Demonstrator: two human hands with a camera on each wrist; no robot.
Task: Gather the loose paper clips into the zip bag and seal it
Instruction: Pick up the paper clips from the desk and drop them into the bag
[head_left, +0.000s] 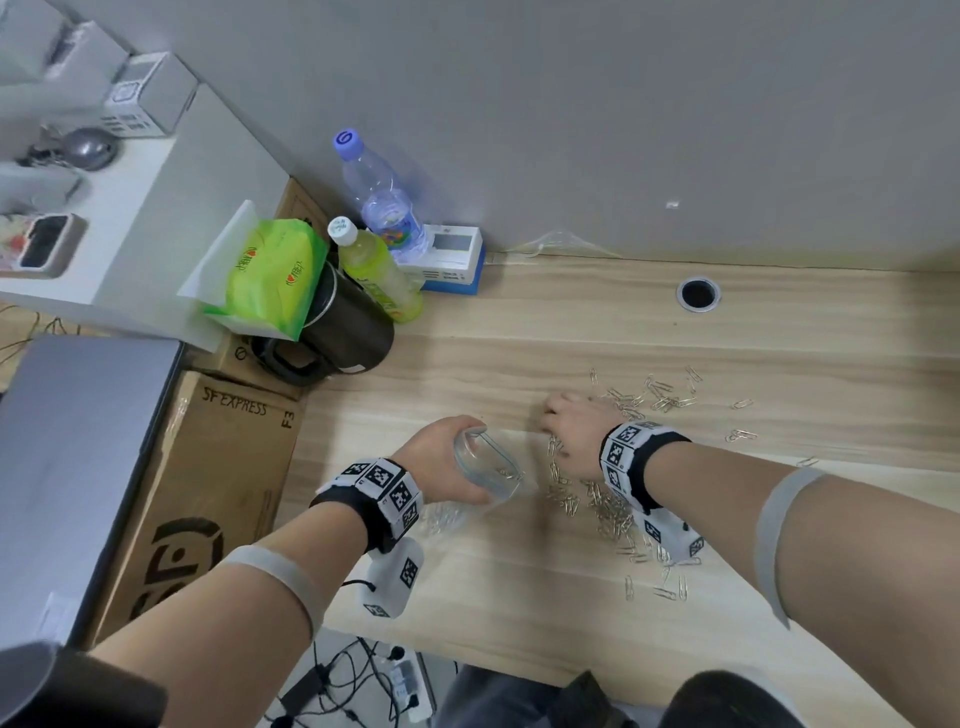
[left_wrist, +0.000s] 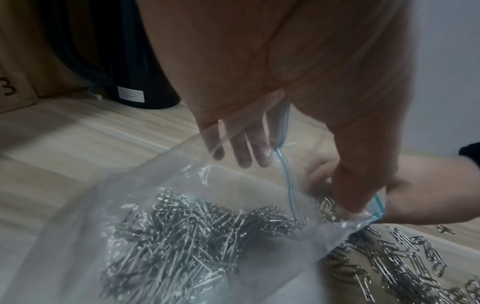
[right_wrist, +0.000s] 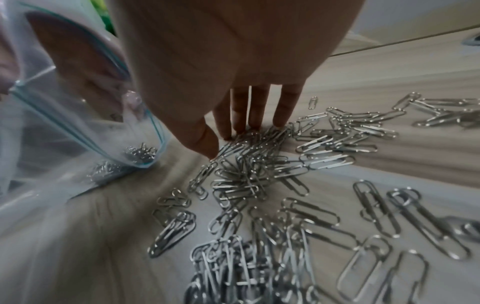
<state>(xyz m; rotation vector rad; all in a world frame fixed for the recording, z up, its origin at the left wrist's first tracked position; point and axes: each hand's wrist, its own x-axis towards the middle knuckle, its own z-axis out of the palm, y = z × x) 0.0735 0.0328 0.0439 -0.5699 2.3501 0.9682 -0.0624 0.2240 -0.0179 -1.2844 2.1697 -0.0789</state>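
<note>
A clear zip bag (head_left: 485, 467) with a blue-green zip strip lies on the wooden desk (head_left: 545, 322). My left hand (head_left: 439, 457) holds its mouth open, fingers inside and thumb outside on the rim. Many silver clips fill the bag (left_wrist: 182, 230). Loose paper clips (head_left: 608, 512) lie in a heap just right of the mouth and scatter farther right. My right hand (head_left: 571, 431) hovers low over that heap with fingers straight. Its fingertips (right_wrist: 249, 128) touch the clips (right_wrist: 246, 179) beside the bag mouth (right_wrist: 64, 127).
A dark jug (head_left: 348, 327), two bottles (head_left: 382, 197), a green tissue pack (head_left: 270, 275) and a small box stand at the back left. A cardboard box (head_left: 208, 467) borders the desk's left side. A cable hole (head_left: 698, 293) is at the back right.
</note>
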